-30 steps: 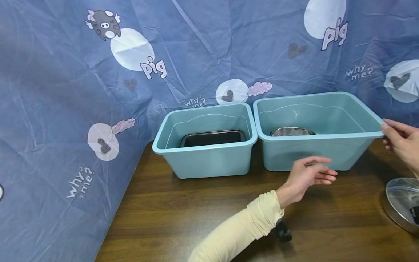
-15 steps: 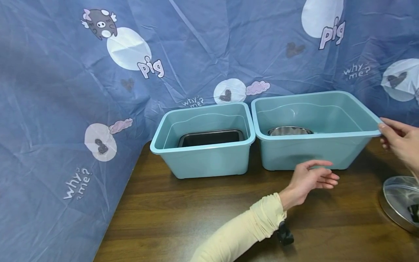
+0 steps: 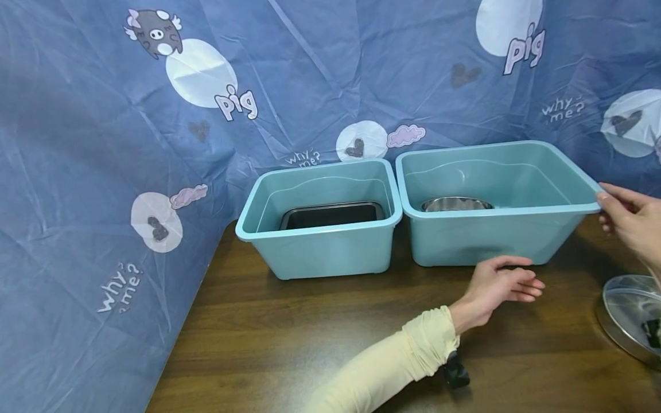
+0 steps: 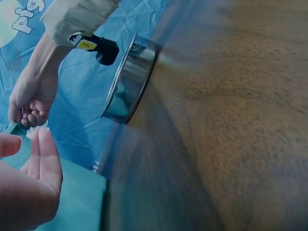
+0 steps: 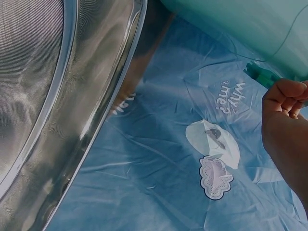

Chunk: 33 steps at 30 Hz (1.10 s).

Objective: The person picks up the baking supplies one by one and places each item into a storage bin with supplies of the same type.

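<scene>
Two teal plastic bins stand side by side on the table. My right hand (image 3: 632, 221) pinches the right-hand corner of the rim of the right bin (image 3: 454, 238). Just in front of that bin, my left hand (image 3: 501, 284) hovers with loosely bent fingers and holds nothing. Inside the right bin, the shiny rim of a round metal container (image 3: 457, 203) shows; its lower part is hidden by the front wall. The left bin (image 3: 330, 252) contains a dark rectangular baking pan (image 3: 333, 215).
A round metal sieve (image 5: 91, 91) with fine mesh lies at the table's right, below my right forearm. A blue printed cloth (image 3: 304, 74) hangs behind the bins and along the left side. The brown wooden table (image 3: 258, 344) extends in front.
My left hand has shifted slightly right and toward the table's front. My right hand keeps its grip on the bin's rim. The view has drifted slightly.
</scene>
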Each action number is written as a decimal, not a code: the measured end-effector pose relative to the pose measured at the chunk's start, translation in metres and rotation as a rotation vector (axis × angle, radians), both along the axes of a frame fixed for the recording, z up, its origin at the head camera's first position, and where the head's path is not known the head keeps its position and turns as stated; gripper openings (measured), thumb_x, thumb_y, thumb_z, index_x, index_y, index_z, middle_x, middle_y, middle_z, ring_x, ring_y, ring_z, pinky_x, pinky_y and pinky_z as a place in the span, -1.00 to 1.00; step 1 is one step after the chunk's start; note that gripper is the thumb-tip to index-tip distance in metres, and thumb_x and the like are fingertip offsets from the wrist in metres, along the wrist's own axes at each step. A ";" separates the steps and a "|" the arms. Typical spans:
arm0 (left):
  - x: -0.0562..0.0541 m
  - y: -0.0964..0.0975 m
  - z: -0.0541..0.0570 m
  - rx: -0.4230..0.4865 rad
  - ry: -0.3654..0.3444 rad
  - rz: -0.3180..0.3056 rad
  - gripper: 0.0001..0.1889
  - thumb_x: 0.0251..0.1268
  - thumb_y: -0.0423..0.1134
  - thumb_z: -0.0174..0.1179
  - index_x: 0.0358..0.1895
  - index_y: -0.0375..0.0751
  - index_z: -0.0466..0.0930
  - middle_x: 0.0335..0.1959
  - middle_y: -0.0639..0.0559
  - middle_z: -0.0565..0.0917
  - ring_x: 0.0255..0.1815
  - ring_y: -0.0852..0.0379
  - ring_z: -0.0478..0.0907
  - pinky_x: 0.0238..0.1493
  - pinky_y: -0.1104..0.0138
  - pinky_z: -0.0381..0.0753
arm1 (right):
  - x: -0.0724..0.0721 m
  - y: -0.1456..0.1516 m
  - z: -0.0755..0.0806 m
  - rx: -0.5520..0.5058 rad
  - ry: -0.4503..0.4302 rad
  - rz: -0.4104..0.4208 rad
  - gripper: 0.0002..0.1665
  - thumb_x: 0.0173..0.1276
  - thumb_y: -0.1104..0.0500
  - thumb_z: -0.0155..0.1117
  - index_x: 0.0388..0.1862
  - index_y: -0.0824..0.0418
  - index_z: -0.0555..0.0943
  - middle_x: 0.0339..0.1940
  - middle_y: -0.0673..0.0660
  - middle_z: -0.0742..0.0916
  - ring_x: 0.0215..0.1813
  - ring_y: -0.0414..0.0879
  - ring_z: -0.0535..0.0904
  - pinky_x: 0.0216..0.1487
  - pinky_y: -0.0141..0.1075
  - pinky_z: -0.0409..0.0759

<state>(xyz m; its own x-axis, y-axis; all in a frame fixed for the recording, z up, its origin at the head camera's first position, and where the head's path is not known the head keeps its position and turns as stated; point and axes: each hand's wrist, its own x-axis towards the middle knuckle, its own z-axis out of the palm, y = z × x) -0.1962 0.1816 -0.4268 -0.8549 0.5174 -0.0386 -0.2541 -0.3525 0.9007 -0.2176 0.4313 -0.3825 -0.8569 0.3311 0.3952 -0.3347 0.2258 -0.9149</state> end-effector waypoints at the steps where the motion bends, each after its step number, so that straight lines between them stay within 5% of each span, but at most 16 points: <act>1: 0.001 0.001 0.000 0.002 -0.002 -0.002 -0.77 0.37 -0.58 0.19 -0.12 -0.22 0.75 -0.24 -0.55 0.70 0.01 -0.65 0.53 -0.40 0.36 0.73 | 0.001 -0.002 0.002 -0.013 0.006 0.007 -0.52 0.60 0.32 0.09 -0.11 -0.32 0.68 -0.60 -0.16 0.62 -0.60 -0.39 0.48 -0.63 -0.60 0.44; 10: 0.005 0.010 -0.005 -0.032 -0.011 -0.019 -0.79 0.36 -0.57 0.23 -0.15 -0.20 0.76 -0.29 -0.47 0.74 -0.11 -0.50 0.68 -0.36 0.31 0.76 | -0.009 0.014 -0.011 -0.092 0.047 0.051 -0.61 0.58 0.30 0.18 -0.11 -0.22 0.75 -0.60 -0.09 0.66 -0.62 -0.37 0.52 -0.66 -0.57 0.47; 12: 0.006 0.011 -0.005 -0.045 -0.013 -0.019 -0.79 0.35 -0.56 0.24 -0.16 -0.19 0.77 -0.31 -0.44 0.75 -0.14 -0.44 0.71 -0.36 0.30 0.76 | -0.003 0.006 -0.003 -0.095 0.044 0.058 -0.60 0.58 0.31 0.16 -0.13 -0.23 0.75 -0.60 -0.08 0.65 -0.62 -0.36 0.51 -0.65 -0.57 0.47; 18: 0.009 0.016 -0.009 -0.035 -0.028 -0.027 -0.77 0.35 -0.57 0.22 -0.16 -0.18 0.76 -0.27 -0.52 0.71 -0.02 -0.60 0.58 -0.34 0.30 0.77 | -0.001 0.005 -0.003 -0.011 -0.011 -0.003 -0.62 0.60 0.26 0.15 -0.05 -0.28 0.70 -0.61 -0.14 0.64 -0.62 -0.39 0.50 -0.64 -0.58 0.47; 23: 0.013 0.020 -0.011 -0.032 -0.033 -0.044 -0.75 0.35 -0.59 0.21 -0.16 -0.16 0.75 -0.25 -0.54 0.70 0.02 -0.64 0.54 -0.32 0.30 0.77 | -0.011 0.016 -0.015 0.096 -0.057 -0.080 -0.54 0.62 0.19 0.15 0.42 0.26 0.54 -0.59 -0.20 0.61 -0.61 -0.41 0.49 -0.63 -0.59 0.46; 27: 0.014 0.023 -0.014 -0.017 -0.036 -0.050 -0.73 0.33 -0.62 0.21 -0.17 -0.16 0.74 -0.24 -0.58 0.68 0.02 -0.66 0.52 -0.32 0.30 0.76 | -0.015 0.022 -0.022 0.067 -0.040 -0.092 -0.59 0.60 0.17 0.20 0.36 0.16 0.62 -0.61 -0.18 0.62 -0.63 -0.40 0.50 -0.64 -0.58 0.46; 30: 0.015 0.026 -0.016 -0.007 -0.037 -0.058 -0.72 0.33 -0.63 0.20 -0.17 -0.15 0.73 -0.22 -0.61 0.66 0.03 -0.68 0.51 -0.32 0.32 0.76 | -0.011 0.016 -0.017 0.007 -0.031 -0.097 -0.68 0.58 0.20 0.23 0.23 0.09 0.70 -0.62 -0.12 0.63 -0.65 -0.37 0.49 -0.65 -0.57 0.45; 33: 0.016 0.028 -0.018 -0.002 -0.038 -0.068 -0.71 0.32 -0.63 0.19 -0.17 -0.15 0.72 -0.20 -0.63 0.65 0.04 -0.69 0.50 -0.32 0.33 0.76 | -0.003 0.004 -0.006 0.060 -0.061 -0.109 -0.69 0.59 0.20 0.18 0.22 0.00 0.67 -0.61 -0.15 0.61 -0.62 -0.37 0.48 -0.63 -0.58 0.44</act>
<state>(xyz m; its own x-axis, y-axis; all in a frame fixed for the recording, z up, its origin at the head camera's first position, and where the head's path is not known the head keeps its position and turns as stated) -0.1799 0.2099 -0.4448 -0.8158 0.5739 -0.0711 -0.3111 -0.3319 0.8906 -0.2205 0.4355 -0.3885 -0.8403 0.4006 0.3652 -0.2491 0.3131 -0.9165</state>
